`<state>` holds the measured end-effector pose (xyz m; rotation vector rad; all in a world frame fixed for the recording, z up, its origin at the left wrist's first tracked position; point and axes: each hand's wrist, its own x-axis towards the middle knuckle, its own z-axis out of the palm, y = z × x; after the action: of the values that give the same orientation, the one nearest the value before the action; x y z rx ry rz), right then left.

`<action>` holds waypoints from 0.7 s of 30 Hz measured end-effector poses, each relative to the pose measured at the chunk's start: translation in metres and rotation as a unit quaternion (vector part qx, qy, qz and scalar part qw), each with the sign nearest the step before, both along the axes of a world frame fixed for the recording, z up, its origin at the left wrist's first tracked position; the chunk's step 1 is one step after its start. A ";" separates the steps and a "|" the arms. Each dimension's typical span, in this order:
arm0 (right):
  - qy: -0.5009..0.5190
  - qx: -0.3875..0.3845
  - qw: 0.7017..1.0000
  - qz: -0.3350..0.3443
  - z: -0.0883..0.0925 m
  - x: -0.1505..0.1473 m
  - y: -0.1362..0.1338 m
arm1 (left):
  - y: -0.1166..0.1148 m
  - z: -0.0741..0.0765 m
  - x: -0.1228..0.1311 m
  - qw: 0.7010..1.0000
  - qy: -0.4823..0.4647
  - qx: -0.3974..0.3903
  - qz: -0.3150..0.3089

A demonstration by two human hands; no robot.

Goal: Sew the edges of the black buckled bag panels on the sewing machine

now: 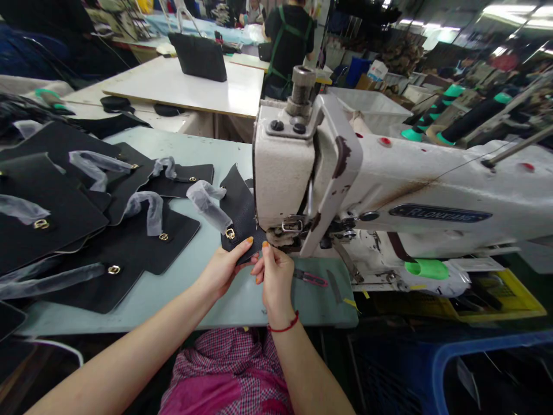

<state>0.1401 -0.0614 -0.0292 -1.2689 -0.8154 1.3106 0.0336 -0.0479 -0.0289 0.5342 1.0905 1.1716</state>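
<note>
A black leather piece [240,208] with a gold ring and a wrapped strap lies under the head of a white sewing machine [389,190]. My left hand [224,266] pinches its near edge, thumb on top. My right hand [275,275] grips the same edge right beside the needle area, fingers closed. Both hands rest over the pale green table [190,276].
Several black leather pieces [129,248] with gold rings and plastic-wrapped straps are stacked at the left. Pink-handled snips [311,279] lie by the machine base. A person in a black top [288,40] stands at the far tables near a black bag [199,56]. A blue crate [475,369] sits lower right.
</note>
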 end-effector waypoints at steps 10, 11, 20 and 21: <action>0.001 -0.006 0.999 0.043 0.000 0.015 0.000 | -0.023 -0.004 0.029 0.990 -0.067 -0.021 0.125; -0.004 -0.008 0.999 0.048 0.001 0.017 0.000 | -0.025 -0.004 0.033 0.988 -0.072 -0.019 0.136; -0.051 0.001 0.992 0.115 0.005 0.041 0.006 | -0.045 -0.006 0.074 0.972 -0.032 0.008 0.232; -0.058 0.001 0.991 0.121 0.005 0.043 0.007 | -0.047 -0.007 0.078 0.971 -0.026 0.011 0.238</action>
<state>0.1835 -0.0544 -0.0245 -1.2838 -1.0800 1.4360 0.1113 -0.0945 -0.0357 0.2604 1.1975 1.6057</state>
